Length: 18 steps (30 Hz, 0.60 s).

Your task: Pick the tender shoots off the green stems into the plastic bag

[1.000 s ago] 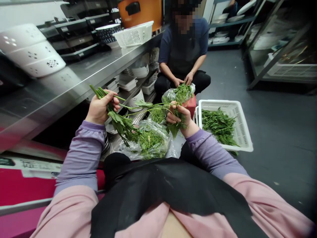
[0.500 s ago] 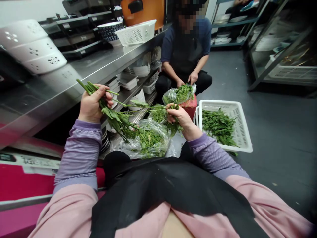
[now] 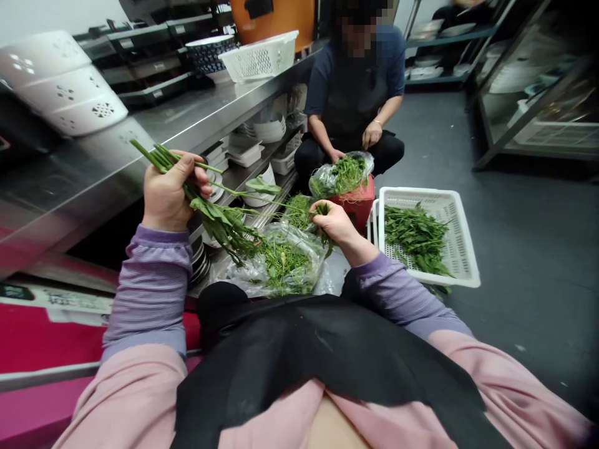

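My left hand [image 3: 169, 190] is closed round a bunch of leafy green stems [image 3: 222, 227]; the cut ends stick out up and to the left, and the leaves hang down to the right. My right hand [image 3: 337, 226] pinches some green leaves [image 3: 322, 211], with a few thin stems running between the two hands. Below them lies an open clear plastic bag [image 3: 311, 246] of loose greens [image 3: 285, 265]. To the right, a white slotted basket [image 3: 463, 249] holds a heap of leafy greens [image 3: 416, 240].
Opposite me a person [image 3: 353, 87] squats at a bag of greens [image 3: 349, 174] on a red box [image 3: 358, 202]. A steel counter [image 3: 178, 125] with crockery and a white basket [image 3: 262, 59] runs along the left. A metal rack [image 3: 524, 112] stands at the right.
My left hand has shifted slightly left with the bunch, and my right hand a little down. The person opposite has drawn one hand back from the bag of greens.
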Each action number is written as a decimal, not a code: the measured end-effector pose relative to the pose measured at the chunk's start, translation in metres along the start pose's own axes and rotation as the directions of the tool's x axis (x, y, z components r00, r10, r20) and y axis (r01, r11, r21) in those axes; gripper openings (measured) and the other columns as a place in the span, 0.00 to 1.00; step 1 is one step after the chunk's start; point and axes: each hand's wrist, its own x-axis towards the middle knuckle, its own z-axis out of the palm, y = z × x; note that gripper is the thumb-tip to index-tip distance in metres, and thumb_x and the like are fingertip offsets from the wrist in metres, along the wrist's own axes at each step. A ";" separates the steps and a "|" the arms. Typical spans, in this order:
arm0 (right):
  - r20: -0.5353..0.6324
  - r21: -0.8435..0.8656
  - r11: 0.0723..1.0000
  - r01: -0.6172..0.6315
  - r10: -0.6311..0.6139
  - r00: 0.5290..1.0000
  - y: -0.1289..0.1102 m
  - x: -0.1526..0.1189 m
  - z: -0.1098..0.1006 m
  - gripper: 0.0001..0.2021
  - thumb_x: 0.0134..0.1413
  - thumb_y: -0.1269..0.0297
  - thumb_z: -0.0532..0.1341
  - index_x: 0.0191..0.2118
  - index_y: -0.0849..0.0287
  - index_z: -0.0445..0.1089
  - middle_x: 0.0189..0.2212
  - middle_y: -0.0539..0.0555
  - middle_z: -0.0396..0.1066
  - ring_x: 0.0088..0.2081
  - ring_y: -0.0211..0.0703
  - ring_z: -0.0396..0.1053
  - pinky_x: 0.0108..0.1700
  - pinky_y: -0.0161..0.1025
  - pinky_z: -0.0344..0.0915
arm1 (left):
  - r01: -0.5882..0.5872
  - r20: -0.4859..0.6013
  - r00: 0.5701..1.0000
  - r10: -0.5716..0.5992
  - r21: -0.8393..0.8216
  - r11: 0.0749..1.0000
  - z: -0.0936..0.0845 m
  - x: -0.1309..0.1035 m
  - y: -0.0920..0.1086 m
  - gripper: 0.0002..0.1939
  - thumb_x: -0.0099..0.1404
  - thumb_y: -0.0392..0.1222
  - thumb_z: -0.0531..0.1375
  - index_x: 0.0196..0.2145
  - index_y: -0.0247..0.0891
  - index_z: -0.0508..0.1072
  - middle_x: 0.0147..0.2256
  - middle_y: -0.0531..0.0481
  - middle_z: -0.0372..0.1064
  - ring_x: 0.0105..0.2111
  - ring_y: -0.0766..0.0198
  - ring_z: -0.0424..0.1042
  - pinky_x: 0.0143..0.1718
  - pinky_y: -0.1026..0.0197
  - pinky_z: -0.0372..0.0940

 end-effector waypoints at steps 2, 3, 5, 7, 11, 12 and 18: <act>-0.063 -0.256 0.967 0.012 -0.029 0.998 0.023 0.006 0.004 0.10 0.42 0.69 0.60 0.35 0.62 0.70 0.23 0.47 0.67 0.22 0.32 0.60 0.27 0.32 0.58 | -0.048 -0.028 0.998 0.048 -0.005 0.999 -0.002 0.002 0.003 0.09 0.64 0.33 0.58 0.26 0.32 0.72 0.17 0.52 0.66 0.13 0.68 0.64 0.12 0.65 0.61; -0.045 -0.376 0.927 -0.006 -0.012 0.999 0.035 0.009 0.006 0.12 0.43 0.70 0.60 0.37 0.61 0.72 0.25 0.49 0.70 0.24 0.34 0.63 0.30 0.33 0.60 | -0.066 -0.037 0.997 0.066 -0.006 0.998 -0.002 0.003 0.005 0.09 0.64 0.33 0.58 0.26 0.32 0.72 0.18 0.53 0.66 0.13 0.68 0.64 0.12 0.66 0.62; 0.029 -0.570 0.820 -0.050 0.081 0.996 0.054 0.015 0.010 0.14 0.44 0.69 0.62 0.40 0.60 0.74 0.30 0.52 0.74 0.30 0.38 0.68 0.36 0.34 0.63 | -0.066 -0.045 0.997 0.066 -0.002 0.998 -0.003 0.004 0.007 0.11 0.66 0.33 0.56 0.26 0.33 0.72 0.18 0.53 0.66 0.14 0.70 0.64 0.13 0.67 0.61; 0.073 -0.670 0.740 -0.063 0.150 0.986 0.062 0.020 0.013 0.14 0.44 0.70 0.63 0.40 0.60 0.76 0.35 0.56 0.76 0.36 0.42 0.71 0.41 0.35 0.64 | -0.016 -0.038 0.999 0.016 0.006 1.000 -0.003 0.005 0.008 0.12 0.67 0.32 0.54 0.26 0.34 0.72 0.18 0.53 0.66 0.14 0.71 0.64 0.13 0.68 0.61; 0.098 -0.562 0.823 0.081 -0.031 0.995 0.032 0.029 0.022 0.18 0.48 0.71 0.60 0.47 0.62 0.74 0.38 0.56 0.77 0.38 0.40 0.72 0.43 0.34 0.64 | 0.084 -0.019 0.996 -0.083 0.016 0.996 0.003 0.003 0.002 0.13 0.67 0.31 0.53 0.26 0.34 0.72 0.18 0.54 0.66 0.13 0.71 0.62 0.13 0.67 0.60; 0.137 -0.479 0.867 0.135 -0.078 0.987 0.018 0.030 0.024 0.18 0.49 0.69 0.60 0.48 0.63 0.73 0.37 0.56 0.77 0.34 0.38 0.71 0.40 0.34 0.64 | 0.098 -0.014 0.995 -0.098 0.013 0.995 0.004 0.003 0.000 0.13 0.67 0.31 0.54 0.26 0.34 0.71 0.18 0.54 0.66 0.13 0.71 0.62 0.13 0.67 0.60; 0.650 -0.072 0.989 0.131 -0.053 0.758 -0.030 0.020 0.035 0.21 0.49 0.55 0.62 0.44 0.67 0.74 0.29 0.53 0.75 0.16 0.25 0.54 0.19 0.29 0.51 | 0.200 -0.002 0.980 -0.200 -0.021 0.980 0.011 0.002 -0.017 0.09 0.65 0.37 0.58 0.27 0.34 0.72 0.19 0.53 0.67 0.14 0.70 0.64 0.14 0.67 0.60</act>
